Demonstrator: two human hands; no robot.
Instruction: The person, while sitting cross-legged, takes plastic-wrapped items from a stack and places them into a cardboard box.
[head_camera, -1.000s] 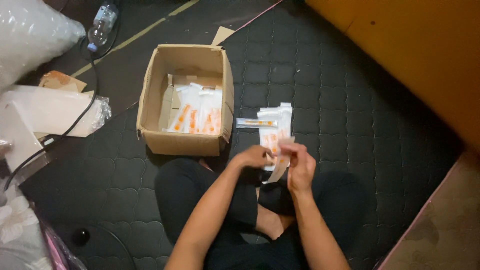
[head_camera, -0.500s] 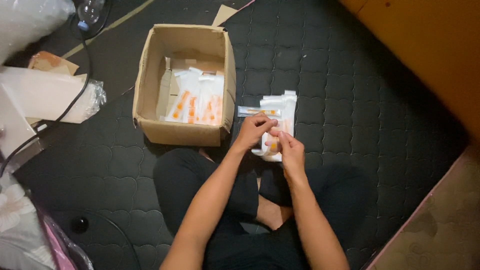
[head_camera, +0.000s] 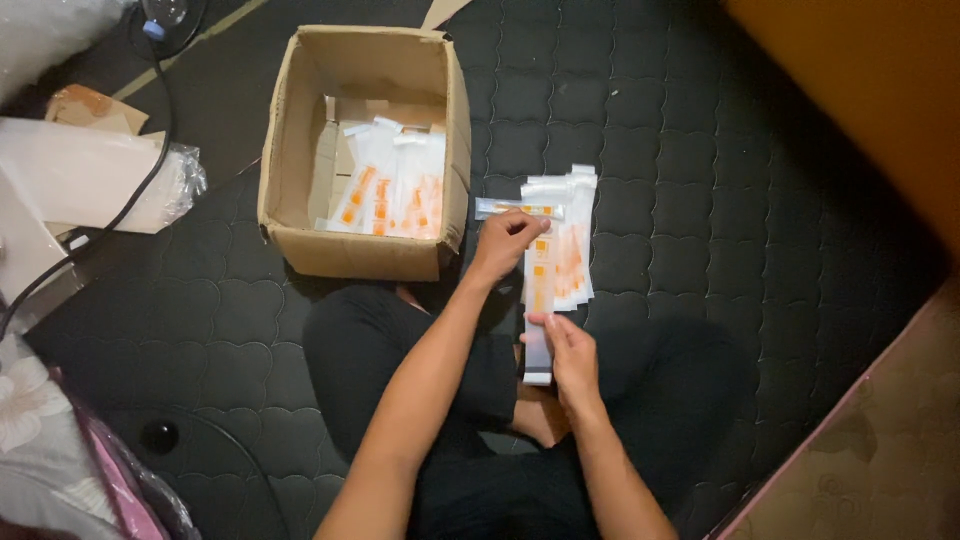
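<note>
Two hands: both busy on one long clear sachet (head_camera: 538, 300), printed orange, held lengthwise in front of the seated person.
Right hand (head_camera: 568, 352): pinched shut on the sachet's near, plain end, thumb on top.
Left hand (head_camera: 505, 243): fingers curled narrow over the sachet's far end, at about 11 o'clock from the right hand.
Sachet's place: touching the left edge of the sachet pile (head_camera: 565, 240), which lies on the dark quilted mat (head_camera: 700, 200) at 12 o'clock from the right hand.
Stray sachet (head_camera: 518, 208): lies crosswise just beyond the left hand, pointing toward the box.
Cardboard box (head_camera: 290, 150): open, at 10 o'clock, with more packed sachets (head_camera: 385, 190) flat on its bottom.
Doing it well, I'd judge: keep the strip taut between both pinches, line its long edge with the pile before letting go, and press lightly so the slippery film doesn't fan out.
Farther off: plastic-wrapped bundle (head_camera: 90, 180) and a black cable (head_camera: 150, 150) at 9 o'clock.
</note>
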